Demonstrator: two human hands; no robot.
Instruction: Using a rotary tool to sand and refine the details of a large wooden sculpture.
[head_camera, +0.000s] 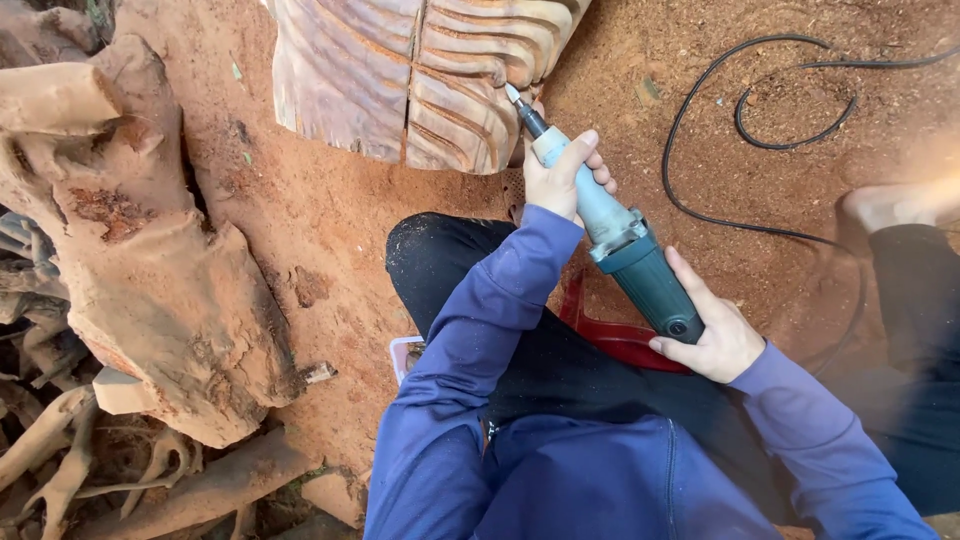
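1. Ground (330, 230): reddish-brown, covered with fine sawdust and dirt across the whole view.
2. Root stump (150, 270): large, gnarled, dust-coated, at left; thinner twisted roots (60, 450) below and beside it at bottom left.
3. Torso and arms in blue-purple long sleeves (470, 380) at bottom centre; dark trousers (440, 260) dusted with wood powder, one knee pointing toward the carving.
4. Carved wood piece (420, 75): at top centre, resting on the ground, pale, cut with deep curved parallel grooves on both sides of a vertical seam.
5. Black power cable (700, 130): looped on the ground at upper right, well apart from the carving.
6. Die grinder (610, 225): long, slim power tool with pale grey front body and dark teal rear body, held diagonally from lower right to upper left. Pointed bit (514, 96) at the lower right edge of the carved wood piece, touching or just beside a groove; contact not certain.
7. Red object (610, 335): partly hidden under the tool and lap, kind not discernible.
8. Right hand (715, 335): wrapped around the rear end of the die grinder, fingers along its teal body.
9. Left hand (560, 175): closed around the pale front neck of the die grinder, thumb on top, just below the carving.
10. Bare foot (885, 205): at right edge, blurred, on the ground.
11. Small white object (405, 352): at the left knee, mostly hidden.
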